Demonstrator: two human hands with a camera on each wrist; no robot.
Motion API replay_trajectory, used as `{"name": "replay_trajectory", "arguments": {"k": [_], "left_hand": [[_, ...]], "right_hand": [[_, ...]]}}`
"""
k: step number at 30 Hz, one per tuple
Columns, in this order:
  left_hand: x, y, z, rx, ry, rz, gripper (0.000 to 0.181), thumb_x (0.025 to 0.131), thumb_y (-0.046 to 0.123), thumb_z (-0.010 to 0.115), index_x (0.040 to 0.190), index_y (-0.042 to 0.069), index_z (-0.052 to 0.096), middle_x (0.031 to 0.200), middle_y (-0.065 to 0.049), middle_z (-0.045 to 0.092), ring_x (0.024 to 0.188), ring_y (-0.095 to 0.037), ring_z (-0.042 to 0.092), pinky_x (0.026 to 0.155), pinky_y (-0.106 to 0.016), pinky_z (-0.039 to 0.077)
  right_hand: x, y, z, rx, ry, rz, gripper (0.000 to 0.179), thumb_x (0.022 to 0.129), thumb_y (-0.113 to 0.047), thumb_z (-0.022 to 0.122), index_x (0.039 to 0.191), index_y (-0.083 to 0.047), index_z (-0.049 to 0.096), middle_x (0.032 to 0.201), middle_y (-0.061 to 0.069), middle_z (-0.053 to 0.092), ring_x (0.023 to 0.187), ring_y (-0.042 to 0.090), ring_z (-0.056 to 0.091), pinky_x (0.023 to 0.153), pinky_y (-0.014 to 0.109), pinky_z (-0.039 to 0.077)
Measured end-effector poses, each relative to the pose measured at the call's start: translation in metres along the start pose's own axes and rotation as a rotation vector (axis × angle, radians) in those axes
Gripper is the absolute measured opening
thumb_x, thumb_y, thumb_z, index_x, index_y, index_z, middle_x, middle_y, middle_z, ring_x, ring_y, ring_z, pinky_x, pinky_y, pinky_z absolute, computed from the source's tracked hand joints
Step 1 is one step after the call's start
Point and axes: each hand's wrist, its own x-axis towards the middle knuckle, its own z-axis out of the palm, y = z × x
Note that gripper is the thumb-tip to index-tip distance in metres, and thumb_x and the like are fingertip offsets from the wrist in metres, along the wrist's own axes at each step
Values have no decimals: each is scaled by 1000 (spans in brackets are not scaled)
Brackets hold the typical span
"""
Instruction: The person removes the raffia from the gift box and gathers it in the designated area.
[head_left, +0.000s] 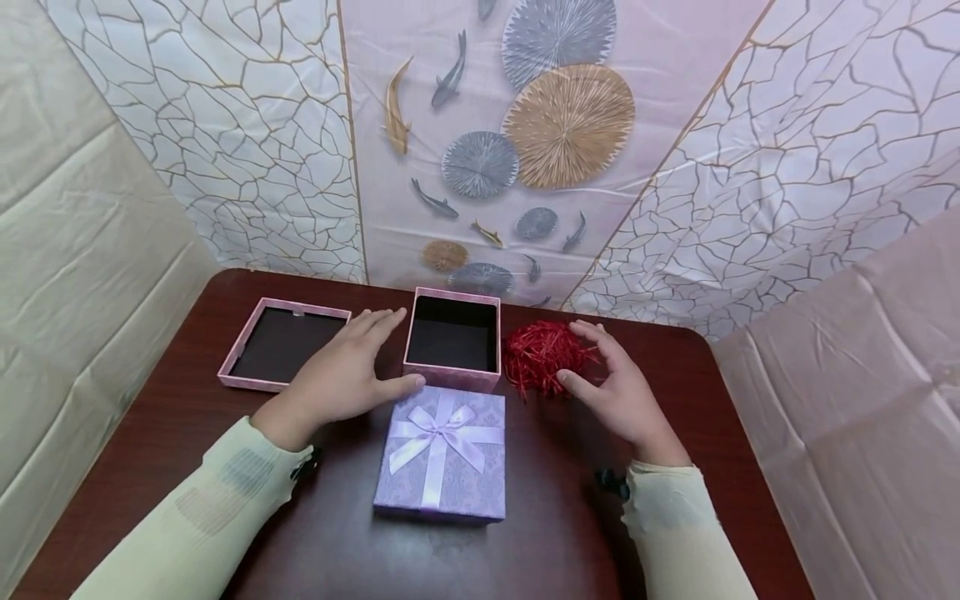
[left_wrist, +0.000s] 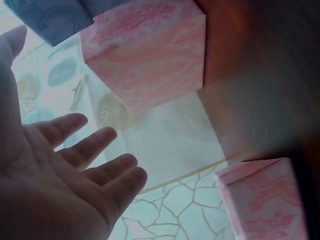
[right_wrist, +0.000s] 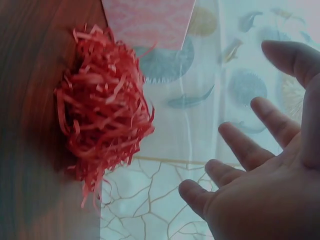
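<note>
My left hand (head_left: 337, 371) hovers between a pink box lid (head_left: 262, 346) and an open pink box (head_left: 453, 377), fingers apart and holding nothing. The lid lies with its black inside facing up, and the box's black interior shows. Just in front of the box is a purple gift box (head_left: 480, 492) with a pale ribbon bow. Red shredded paper (head_left: 540, 354) lies in a heap to the right of the pink box. Above and beside that heap is my right hand (head_left: 622, 396), its fingers spread with nothing held; in the right wrist view, a gap separates it from the paper (right_wrist: 107, 100).
All of this is on a dark reddish-brown wooden table (head_left: 570, 517). A patterned cloth backdrop (head_left: 420, 242) with fish and lily pads rises right behind its far edge. Pale cloth walls (head_left: 847, 358) flank both sides.
</note>
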Motion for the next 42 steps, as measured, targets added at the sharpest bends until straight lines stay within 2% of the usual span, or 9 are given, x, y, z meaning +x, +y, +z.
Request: {"name": "replay_trajectory", "arguments": {"k": [2,4,9,16,23,27,32,38,42], "left_hand": [[-4,-1,1,-27,23,-6,112,93,76,78,177,16,36,179,-17,40,168,-44,36,135,-67,34],[-8,-1,2,-65,35,-14,107,96,71,79,176,15,38,178,-17,43,165,-42,42,133,-66,38],[-18,3,6,-150,36,-33,97,99,60,81,174,13,41,175,-17,46,158,-41,52,130,-66,42],[-36,9,17,-272,60,-96,82,102,49,82,167,10,52,155,-16,63,131,-36,71,113,-60,58],[-46,14,25,-459,-25,-220,73,103,42,81,164,10,57,135,-11,71,110,-22,70,90,-38,61],[-50,17,29,-638,-78,-296,74,103,38,83,164,8,55,133,-13,71,104,-20,71,80,-36,65],[-57,22,32,-855,-106,-364,74,102,27,84,166,7,52,133,-17,66,100,-21,72,77,-42,68],[-64,23,37,-965,-125,-387,74,102,22,84,166,6,50,127,-16,64,99,-20,68,72,-37,67],[-69,23,36,-1009,-144,-389,77,102,19,83,168,4,47,121,-14,64,98,-21,67,72,-37,67]], "right_hand": [[-2,-3,2,2,-4,-1,74,101,-21,87,167,-22,52,162,12,58,136,44,68,104,32,61],[-5,-6,4,13,-9,-3,72,101,-22,86,166,-24,54,163,12,58,134,43,70,103,31,61],[-14,-15,9,17,-14,29,68,102,-25,85,162,-32,56,162,10,60,131,44,70,100,48,64],[-29,-25,23,57,-17,88,63,102,-22,84,161,-23,59,157,17,64,131,47,69,103,60,63],[-42,-36,39,121,-29,149,52,104,-22,83,152,-20,65,131,13,72,118,27,69,100,41,61],[-48,-42,48,219,-83,193,50,105,-24,82,151,-18,66,118,14,70,98,33,73,86,41,68],[-55,-46,57,325,-168,275,55,106,-26,81,156,-11,62,109,20,69,91,39,73,78,48,71],[-63,-48,65,504,-309,355,69,110,-26,76,167,-1,47,113,29,66,87,29,73,75,45,71],[-68,-49,72,616,-366,384,75,111,-24,75,171,2,39,111,21,67,88,25,71,74,42,71]]}}
